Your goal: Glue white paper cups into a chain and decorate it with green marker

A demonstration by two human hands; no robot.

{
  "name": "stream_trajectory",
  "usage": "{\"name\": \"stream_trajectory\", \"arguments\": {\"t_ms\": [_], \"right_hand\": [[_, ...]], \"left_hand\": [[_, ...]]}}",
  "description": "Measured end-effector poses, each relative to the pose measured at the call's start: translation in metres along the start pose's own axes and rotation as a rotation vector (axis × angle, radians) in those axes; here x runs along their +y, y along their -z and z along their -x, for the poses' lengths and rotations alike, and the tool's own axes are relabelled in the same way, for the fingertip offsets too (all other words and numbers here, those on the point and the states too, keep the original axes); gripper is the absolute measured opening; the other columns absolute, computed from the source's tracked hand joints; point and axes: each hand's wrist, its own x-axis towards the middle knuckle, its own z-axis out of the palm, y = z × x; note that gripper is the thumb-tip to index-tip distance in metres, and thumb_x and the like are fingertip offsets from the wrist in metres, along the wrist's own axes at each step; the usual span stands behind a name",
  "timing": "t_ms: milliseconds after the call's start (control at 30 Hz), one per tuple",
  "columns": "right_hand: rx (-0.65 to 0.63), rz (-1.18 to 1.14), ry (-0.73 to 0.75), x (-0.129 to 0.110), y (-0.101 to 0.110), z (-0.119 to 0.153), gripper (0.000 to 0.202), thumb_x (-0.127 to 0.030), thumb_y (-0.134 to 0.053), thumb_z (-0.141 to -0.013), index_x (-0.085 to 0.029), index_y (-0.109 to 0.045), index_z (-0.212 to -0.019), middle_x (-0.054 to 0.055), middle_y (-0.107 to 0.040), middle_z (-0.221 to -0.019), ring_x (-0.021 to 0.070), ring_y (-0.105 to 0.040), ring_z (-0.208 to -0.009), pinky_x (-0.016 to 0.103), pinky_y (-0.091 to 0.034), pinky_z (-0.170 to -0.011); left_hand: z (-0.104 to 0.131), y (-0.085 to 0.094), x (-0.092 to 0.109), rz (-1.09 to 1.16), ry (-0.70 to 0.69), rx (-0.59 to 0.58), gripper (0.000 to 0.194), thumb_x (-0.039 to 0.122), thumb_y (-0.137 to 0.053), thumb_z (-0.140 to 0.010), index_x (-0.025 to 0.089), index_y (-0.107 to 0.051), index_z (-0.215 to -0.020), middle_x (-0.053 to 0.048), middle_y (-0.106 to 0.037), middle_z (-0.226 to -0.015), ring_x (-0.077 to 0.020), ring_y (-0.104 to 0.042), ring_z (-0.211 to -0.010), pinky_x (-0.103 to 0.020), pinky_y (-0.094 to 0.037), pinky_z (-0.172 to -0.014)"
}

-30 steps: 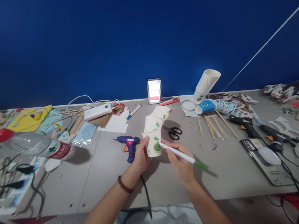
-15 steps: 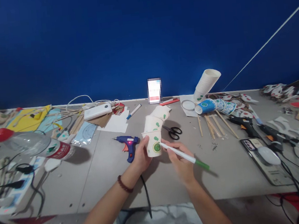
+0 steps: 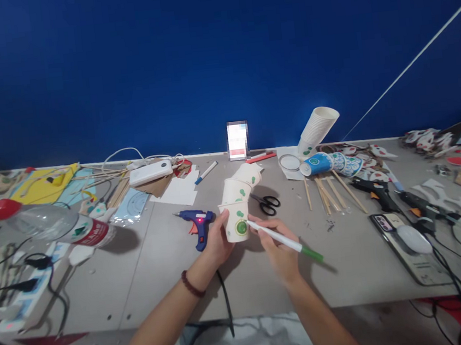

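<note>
My left hand [image 3: 219, 239] is closed around the lowest of several joined white paper cups [image 3: 235, 216] with green spots, which form a slightly bent column. On that lowest cup is a green round mark. My right hand [image 3: 278, 247] grips a white marker [image 3: 280, 235] with a green end, its tip at or very near the cup beside the round mark. Just left of my left hand lies a blue glue gun [image 3: 197, 222] with a red light. Black scissors [image 3: 267, 204] rest behind my right hand, partly hidden by the cups.
A phone [image 3: 237, 140] stands against the blue wall. On the right are a stack of paper cups [image 3: 317, 129], joined blue cups [image 3: 330, 163], wooden sticks, black glue guns [image 3: 375, 191] and a phone [image 3: 408, 255]. At left are a lying bottle [image 3: 58, 223] and a power strip [image 3: 37, 289].
Almost nothing differs. Both hands, the cups and the marker keep their places, with only a very slight shift of the whole view.
</note>
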Motion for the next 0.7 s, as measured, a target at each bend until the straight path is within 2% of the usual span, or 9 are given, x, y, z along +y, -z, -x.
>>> {"name": "stream_trajectory", "arguments": {"t_ms": [133,300,533,700], "right_hand": [[0.000,0.000,-0.004,-0.0019,-0.0003,-0.0005,0.003,-0.028,-0.065,-0.083,-0.025,-0.064,-0.082,0.009,-0.078,-0.104,0.0265,-0.074,-0.100,0.041,-0.062,-0.088],[-0.017,-0.013,0.012,-0.0021,0.0000,-0.0007,0.001,-0.026,-0.064,-0.084,-0.026,-0.064,-0.083,0.008,-0.078,-0.104,0.0259,-0.074,-0.100,0.042,-0.060,-0.090],[-0.014,0.003,0.054,-0.0008,0.0009,-0.0014,0.004,-0.027,-0.064,-0.083,-0.024,-0.062,-0.081,0.009,-0.079,-0.101,0.0264,-0.075,-0.096,0.042,-0.062,-0.083],[-0.029,0.013,0.050,-0.0004,0.0021,-0.0004,0.001,-0.025,-0.063,-0.083,-0.025,-0.062,-0.082,0.010,-0.078,-0.103,0.0269,-0.074,-0.096,0.042,-0.062,-0.083]], "left_hand": [[-0.0011,0.0016,-0.0006,-0.013,0.002,-0.015,0.035,0.038,-0.069,-0.075,0.008,-0.070,-0.094,-0.011,-0.075,-0.082,-0.0222,-0.068,-0.069,-0.031,-0.052,-0.064],[-0.0014,0.0030,-0.0008,0.014,0.003,0.035,0.033,0.035,-0.068,-0.076,0.009,-0.070,-0.096,-0.010,-0.075,-0.084,-0.0217,-0.069,-0.072,-0.030,-0.052,-0.064],[-0.0010,0.0027,0.0003,0.004,0.007,-0.029,0.035,0.036,-0.068,-0.076,0.008,-0.068,-0.096,-0.011,-0.075,-0.083,-0.0233,-0.069,-0.070,-0.031,-0.052,-0.063],[-0.0019,0.0051,-0.0007,0.013,0.000,-0.017,0.032,0.035,-0.066,-0.078,0.009,-0.069,-0.096,-0.011,-0.075,-0.085,-0.0237,-0.069,-0.071,-0.033,-0.052,-0.066]]}}
